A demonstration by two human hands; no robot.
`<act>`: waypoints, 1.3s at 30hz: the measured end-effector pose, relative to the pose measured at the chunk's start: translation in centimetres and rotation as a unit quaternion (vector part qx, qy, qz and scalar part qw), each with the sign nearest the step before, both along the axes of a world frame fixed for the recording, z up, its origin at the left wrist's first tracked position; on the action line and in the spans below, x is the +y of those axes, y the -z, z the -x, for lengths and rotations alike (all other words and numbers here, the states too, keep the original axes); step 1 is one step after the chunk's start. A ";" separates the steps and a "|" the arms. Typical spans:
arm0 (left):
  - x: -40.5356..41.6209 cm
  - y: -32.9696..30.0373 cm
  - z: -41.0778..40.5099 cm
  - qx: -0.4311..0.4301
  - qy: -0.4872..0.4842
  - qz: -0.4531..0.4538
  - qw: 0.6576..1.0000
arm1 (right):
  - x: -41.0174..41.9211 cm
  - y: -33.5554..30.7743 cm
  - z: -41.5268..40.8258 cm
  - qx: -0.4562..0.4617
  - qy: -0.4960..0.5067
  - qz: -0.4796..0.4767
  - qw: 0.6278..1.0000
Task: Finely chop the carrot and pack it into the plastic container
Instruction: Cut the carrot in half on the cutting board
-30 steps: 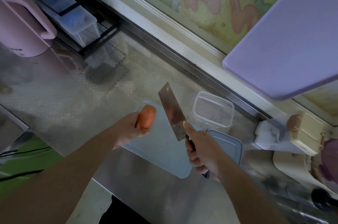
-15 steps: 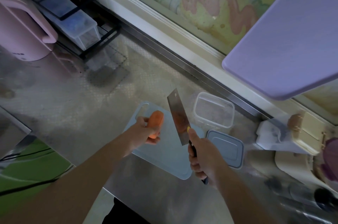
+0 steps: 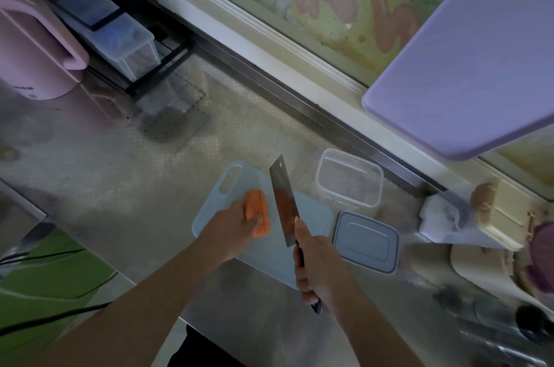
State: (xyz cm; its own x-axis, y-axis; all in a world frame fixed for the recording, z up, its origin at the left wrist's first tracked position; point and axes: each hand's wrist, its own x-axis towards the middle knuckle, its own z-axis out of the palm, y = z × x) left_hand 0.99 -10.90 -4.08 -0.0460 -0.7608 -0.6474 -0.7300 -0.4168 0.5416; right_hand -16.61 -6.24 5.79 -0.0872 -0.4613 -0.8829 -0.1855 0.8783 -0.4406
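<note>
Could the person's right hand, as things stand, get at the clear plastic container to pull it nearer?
Probably not straight away: the right hand grips the cleaver, so it is not free. The path itself looks open: the plastic container sits uncovered beyond the lid, nothing standing between.

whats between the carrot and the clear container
In the head view the cleaver blade, gripped by the right hand, stands between the carrot and the clear container, over the cutting board.

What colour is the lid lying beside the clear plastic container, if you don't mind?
The lid is grey-blue, seen in the head view, lying flat right of the cutting board.
</note>
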 end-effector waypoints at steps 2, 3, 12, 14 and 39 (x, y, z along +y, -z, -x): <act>0.0 0.1 0.0 0.010 -0.014 -0.003 1.000 | 0.1 0.1 -0.5 -0.005 -0.011 0.007 1.000; 0.1 0.1 0.0 0.016 -0.020 -0.002 1.000 | 0.2 0.1 -0.7 -0.007 -0.015 0.010 1.000; 0.1 0.2 -0.3 0.017 -0.019 0.005 1.000 | 0.3 0.8 -1.8 -0.010 -0.033 0.007 0.999; 0.2 0.4 -0.4 0.017 -0.024 0.007 1.000 | 0.4 0.9 -1.9 -0.008 -0.035 0.007 0.999; -0.9 0.8 -0.9 0.035 -0.113 0.024 0.993 | 1.9 2.3 -3.4 0.300 -0.353 0.159 0.872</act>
